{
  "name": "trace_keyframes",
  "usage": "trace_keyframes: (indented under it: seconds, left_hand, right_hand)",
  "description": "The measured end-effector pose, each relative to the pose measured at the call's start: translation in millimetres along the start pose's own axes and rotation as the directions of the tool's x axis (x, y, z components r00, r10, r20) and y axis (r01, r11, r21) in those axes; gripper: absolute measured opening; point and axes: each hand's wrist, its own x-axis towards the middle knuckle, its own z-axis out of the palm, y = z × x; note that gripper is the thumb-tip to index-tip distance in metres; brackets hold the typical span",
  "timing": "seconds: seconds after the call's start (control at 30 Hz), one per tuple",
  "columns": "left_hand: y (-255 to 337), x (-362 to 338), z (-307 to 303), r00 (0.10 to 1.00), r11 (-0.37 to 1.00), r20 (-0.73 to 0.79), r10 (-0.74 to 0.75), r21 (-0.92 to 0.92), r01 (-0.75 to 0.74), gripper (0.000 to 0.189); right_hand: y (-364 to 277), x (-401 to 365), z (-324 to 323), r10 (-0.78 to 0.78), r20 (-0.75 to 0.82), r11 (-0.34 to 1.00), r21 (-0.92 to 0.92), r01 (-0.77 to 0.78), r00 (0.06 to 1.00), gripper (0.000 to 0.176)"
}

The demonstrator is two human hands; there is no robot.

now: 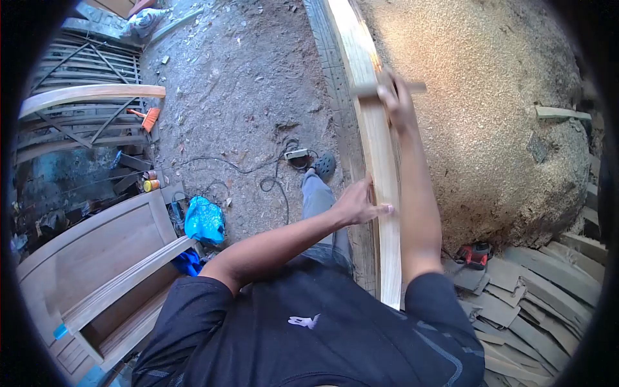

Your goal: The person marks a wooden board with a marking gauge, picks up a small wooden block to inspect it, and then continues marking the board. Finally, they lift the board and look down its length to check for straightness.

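Note:
A long, pale, slightly curved wooden plank [376, 148] runs from near my body away to the top of the head view. My left hand [358, 204] grips it at its near part, with the thumb lying over the top face and the fingers partly hidden at the left side. Farther along, my right hand [398, 103] is closed on a short wooden strip [369, 91] that lies crosswise over the plank. Motion slightly blurs this hand. Beneath the plank, a dark worn timber [342, 106] shows along its left side.
Sawdust [477, 129] is heaped at the right. A red power tool [476, 255] lies by stacked wood offcuts [516, 297]. On the left are a power strip [296, 154] with a trailing cable, a blue plastic bag [204, 220], a wooden panel [106, 238] and an orange brush [150, 119].

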Motion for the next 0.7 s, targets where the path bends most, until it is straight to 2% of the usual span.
trace_keyframes:
  seconds: [0.03,0.1,0.17,0.23,0.33,0.4,0.47,0.5,0.57,0.63,0.67,0.7]
  left_hand:
    - [2,-2,-1,1.0,1.0,0.005,-0.003,-0.001,0.003,0.099]
    - [6,1,-9,0.987,0.987,0.109,-0.121,0.119,0.108,0.103]
    - [4,1,-7,0.99,0.992,0.11,-0.091,0.095,0.081,0.106]
    - [3,-1,-4,0.998,0.994,0.02,-0.061,0.097,0.059,0.108]
    - [7,2,-7,0.985,0.984,0.083,-0.148,0.109,0.139,0.109]
    - [1,0,2,0.994,0.981,0.028,-0.104,0.166,0.098,0.109]
    - [-1,0,0,0.998,0.969,-0.016,-0.056,0.24,0.058,0.108]
    - [2,3,-7,0.996,0.979,0.04,-0.078,0.194,0.069,0.107]
    - [6,13,-24,0.989,0.986,0.106,-0.098,0.144,0.083,0.106]
    - [3,31,-51,0.996,0.993,0.087,-0.021,-0.112,0.031,0.11]
    - [19,43,-70,0.991,0.989,0.106,-0.076,-0.118,0.089,0.109]
    - [24,49,-77,0.993,0.987,0.099,-0.071,-0.135,0.084,0.109]
  right_hand:
    - [-10,29,6,0.025,0.003,0.999,-0.029,-0.025,1.0,0.067]
    - [-21,36,9,0.109,-0.012,0.99,-0.084,-0.11,0.994,0.07]
    - [-6,-4,-5,-0.036,0.032,0.999,-0.029,0.037,0.999,0.072]
    - [-5,-69,-19,0.058,0.044,0.997,-0.057,-0.055,0.997,0.074]
    - [-11,-62,-15,0.13,0.054,0.991,0.007,-0.13,0.99,0.073]
    - [-25,10,5,0.046,-0.01,0.998,-0.036,-0.047,0.999,0.068]
    - [-14,88,16,0.013,0.055,0.998,-0.067,-0.009,0.998,0.066]
    - [-13,101,26,0.052,0.028,0.993,0.104,-0.055,0.998,0.064]
    - [-13,85,17,0.099,0.038,0.995,-0.002,-0.099,0.994,0.065]
    - [-28,34,10,0.072,0.044,0.997,0.013,-0.073,0.996,0.072]
    - [-26,5,4,0.086,0.043,0.996,-0.013,-0.085,0.995,0.073]
    - [-21,-13,-1,0.093,0.048,0.995,-0.043,-0.091,0.994,0.074]
